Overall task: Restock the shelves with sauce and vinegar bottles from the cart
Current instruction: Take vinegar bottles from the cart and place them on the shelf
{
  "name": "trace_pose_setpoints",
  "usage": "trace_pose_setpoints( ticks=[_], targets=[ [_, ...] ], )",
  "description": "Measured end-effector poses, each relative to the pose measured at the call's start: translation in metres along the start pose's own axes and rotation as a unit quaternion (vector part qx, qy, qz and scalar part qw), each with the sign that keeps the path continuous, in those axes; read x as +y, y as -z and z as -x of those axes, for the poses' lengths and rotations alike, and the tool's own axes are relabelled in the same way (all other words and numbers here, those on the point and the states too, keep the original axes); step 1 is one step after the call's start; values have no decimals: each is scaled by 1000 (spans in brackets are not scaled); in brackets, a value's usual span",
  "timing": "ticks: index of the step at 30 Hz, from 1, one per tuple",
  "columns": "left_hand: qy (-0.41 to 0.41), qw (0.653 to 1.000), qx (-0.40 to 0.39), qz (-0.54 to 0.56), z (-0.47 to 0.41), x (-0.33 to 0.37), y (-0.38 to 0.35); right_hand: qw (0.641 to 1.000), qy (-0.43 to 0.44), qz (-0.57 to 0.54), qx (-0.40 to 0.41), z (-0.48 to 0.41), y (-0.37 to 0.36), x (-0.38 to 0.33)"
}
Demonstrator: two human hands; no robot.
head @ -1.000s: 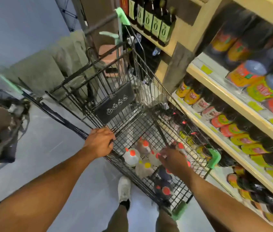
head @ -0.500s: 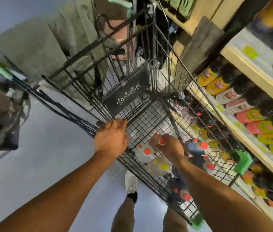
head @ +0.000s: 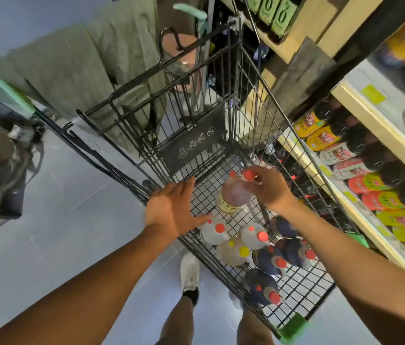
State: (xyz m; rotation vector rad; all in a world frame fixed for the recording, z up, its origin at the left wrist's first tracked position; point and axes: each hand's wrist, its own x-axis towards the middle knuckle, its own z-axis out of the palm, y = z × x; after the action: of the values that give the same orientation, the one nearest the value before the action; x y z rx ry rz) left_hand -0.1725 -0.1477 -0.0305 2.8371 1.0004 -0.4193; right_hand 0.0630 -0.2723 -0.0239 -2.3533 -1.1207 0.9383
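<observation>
My right hand [head: 268, 186] grips the neck of a pinkish vinegar bottle [head: 233, 192] with a red cap and yellow label, lifted above the floor of the black wire cart [head: 253, 100]. My left hand [head: 171, 207] is open with straight fingers, over the cart's left rim, holding nothing. In the cart lie several bottles: clear ones with red caps [head: 215, 231], a pale one with a yellow cap [head: 235, 251], and dark sauce bottles with red caps [head: 267, 262].
Wooden shelves [head: 375, 128] on the right hold rows of dark sauce bottles with yellow, red and green labels. Dark bottles with green labels [head: 268, 11] stand on a shelf beyond the cart. A person in olive clothing [head: 89, 66] stands at the cart's far end. Grey floor lies left.
My right hand has lifted the pinkish bottle out from among the others in the cart. My left hand has let go of the cart rim and opened.
</observation>
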Motion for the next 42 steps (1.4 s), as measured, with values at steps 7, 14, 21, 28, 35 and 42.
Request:
trace_pose_setpoints(
  ticks=[7, 14, 21, 28, 35, 42],
  targets=[
    [-17, 998, 32, 54, 1, -3, 6, 981, 175, -56, -53, 0, 62, -72],
    [-22, 978, 174, 110, 5, -3, 12, 959, 243, -65, -132, 1, 55, -100],
    [-29, 981, 151, 117, 2, -5, 14, 954, 243, -116, -133, 7, 44, -90],
    [0, 981, 129, 146, -3, -3, 9, 954, 219, -173, -113, 10, 41, -84],
    [44, 985, 125, 109, -5, 0, 8, 978, -4, -114, -174, 9, 40, -10],
    [38, 987, 138, 74, -8, 1, 11, 929, -244, 89, -262, 70, -37, 110]
  ],
)
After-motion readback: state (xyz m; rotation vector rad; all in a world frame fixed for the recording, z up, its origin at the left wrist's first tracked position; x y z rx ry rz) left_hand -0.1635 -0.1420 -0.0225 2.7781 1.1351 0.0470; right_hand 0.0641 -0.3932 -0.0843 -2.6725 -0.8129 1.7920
